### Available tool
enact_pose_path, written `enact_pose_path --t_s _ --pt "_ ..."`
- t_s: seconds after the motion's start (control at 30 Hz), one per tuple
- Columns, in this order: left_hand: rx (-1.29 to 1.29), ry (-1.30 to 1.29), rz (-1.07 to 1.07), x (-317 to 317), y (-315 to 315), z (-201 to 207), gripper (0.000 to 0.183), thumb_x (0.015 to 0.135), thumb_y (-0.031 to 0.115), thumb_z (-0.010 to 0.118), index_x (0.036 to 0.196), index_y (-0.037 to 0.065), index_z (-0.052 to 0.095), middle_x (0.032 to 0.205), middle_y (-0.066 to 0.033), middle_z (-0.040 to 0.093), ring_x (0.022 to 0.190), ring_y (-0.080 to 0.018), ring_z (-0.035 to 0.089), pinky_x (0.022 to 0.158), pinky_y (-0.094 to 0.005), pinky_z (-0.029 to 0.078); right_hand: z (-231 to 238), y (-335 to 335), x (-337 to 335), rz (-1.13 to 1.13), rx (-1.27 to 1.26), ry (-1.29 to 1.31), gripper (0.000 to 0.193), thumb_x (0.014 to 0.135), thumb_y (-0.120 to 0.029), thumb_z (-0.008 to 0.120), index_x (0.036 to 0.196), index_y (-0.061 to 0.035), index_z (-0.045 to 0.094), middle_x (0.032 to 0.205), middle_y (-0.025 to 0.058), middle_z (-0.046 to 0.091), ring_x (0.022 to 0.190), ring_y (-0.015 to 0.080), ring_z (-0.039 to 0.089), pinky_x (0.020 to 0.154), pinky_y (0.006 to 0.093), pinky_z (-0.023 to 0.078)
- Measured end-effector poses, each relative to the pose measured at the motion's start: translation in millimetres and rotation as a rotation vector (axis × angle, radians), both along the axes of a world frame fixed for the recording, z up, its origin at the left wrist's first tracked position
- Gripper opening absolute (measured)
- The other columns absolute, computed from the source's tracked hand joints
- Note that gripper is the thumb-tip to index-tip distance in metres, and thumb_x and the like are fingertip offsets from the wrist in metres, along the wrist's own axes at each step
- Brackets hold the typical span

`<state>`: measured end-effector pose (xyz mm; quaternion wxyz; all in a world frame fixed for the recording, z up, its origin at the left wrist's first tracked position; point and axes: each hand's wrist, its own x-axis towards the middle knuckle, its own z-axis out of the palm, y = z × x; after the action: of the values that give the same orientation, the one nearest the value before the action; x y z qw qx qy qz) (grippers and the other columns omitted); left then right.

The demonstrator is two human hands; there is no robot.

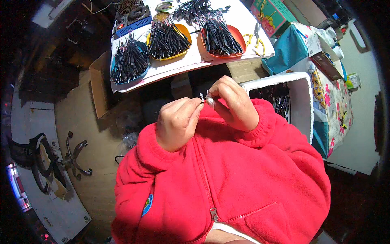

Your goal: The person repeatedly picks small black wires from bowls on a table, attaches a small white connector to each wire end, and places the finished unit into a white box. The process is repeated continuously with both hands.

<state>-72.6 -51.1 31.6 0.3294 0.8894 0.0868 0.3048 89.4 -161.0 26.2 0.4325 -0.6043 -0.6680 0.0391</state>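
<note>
Flower-printed carton (pixel 275 17), green and pink, right of red tray (pixel 239 36). On wearer's side of red tray, small wire end (pixel 202 96) between hands: thin pale strands, touch of red. Left hand (pixel 177 120) grip pinched on it, right hand (pixel 234 99) grip likewise. Tray smooth, rounded, heaped with slim black cables (pixel 219 38), on white surface (pixel 195 51).

No wording I can read from my end. Print-like spots: white label (pixel 314 44) beside the brown box (pixel 327 66), small dark marks, too tiny for me. Green-and-white carton (pixel 352 81) far right, printed face, also too small. Red jacket (pixel 260 171) carries an oval badge (pixel 147 205), blue rim, green and yellow inside; I can't tell if it has letters.
</note>
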Motion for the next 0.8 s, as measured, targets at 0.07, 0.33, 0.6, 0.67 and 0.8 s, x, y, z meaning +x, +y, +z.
enact_pose_path --t_s 0.07,0.33,0.6,0.67,0.8 --pt "-0.116 0.044 -0.052 -4.3 2.5 -0.4 0.009 0.082 -0.002 0.064 0.091 -0.004 0.065 0.075 -0.0156 0.063 0.062 -0.0253 0.062 0.056 -0.0316 0.048 1.6 -1.6 4.2 0.112 -0.101 0.192 0.021 0.077 0.000 0.067 0.094 -0.0012 0.055 0.086 0.0106 0.056 0.078 0.0245 0.056 0.067 0.0326 0.046" --pt "-1.001 0.115 -0.433 -19.0 14.7 -0.4 0.012 0.092 0.006 0.061 0.093 -0.005 0.067 0.077 -0.0014 0.062 0.066 -0.0060 0.053 0.060 -0.0207 0.044 21.7 -4.3 9.2 0.395 -0.031 0.156 0.025 0.078 -0.004 0.069 0.100 0.0002 0.059 0.097 0.0129 0.061 0.087 0.0280 0.061 0.074 0.0341 0.049" --pt "-1.178 0.047 -0.422 -19.3 6.1 -7.2 0.012 0.090 0.004 0.063 0.098 -0.004 0.065 0.080 -0.0039 0.063 0.067 -0.0072 0.055 0.061 -0.0205 0.045 19.9 -9.8 7.2 0.439 0.008 0.148 0.012 0.077 0.005 0.063 0.089 0.0009 0.060 0.090 0.0131 0.061 0.079 0.0277 0.060 0.069 0.0335 0.048" --pt "-1.221 0.018 -0.417 -16.8 4.2 -12.1 0.012 0.089 0.004 0.063 0.098 -0.004 0.066 0.079 -0.0043 0.063 0.066 -0.0075 0.055 0.060 -0.0201 0.044 14.0 -8.5 15.6 0.460 -0.056 0.269 0.011 0.076 0.005 0.062 0.087 0.0018 0.059 0.086 0.0130 0.060 0.080 0.0270 0.059 0.071 0.0333 0.047" --pt "-1.332 -0.189 -0.496 -15.3 7.5 -20.2 0.014 0.089 0.008 0.065 0.096 -0.004 0.066 0.079 -0.0064 0.065 0.059 -0.0077 0.051 0.054 -0.0196 0.041 5.0 -8.3 30.2 0.138 0.018 0.188 0.020 0.076 0.003 0.064 0.094 -0.0017 0.060 0.088 0.0095 0.062 0.086 0.0269 0.061 0.076 0.0351 0.049"
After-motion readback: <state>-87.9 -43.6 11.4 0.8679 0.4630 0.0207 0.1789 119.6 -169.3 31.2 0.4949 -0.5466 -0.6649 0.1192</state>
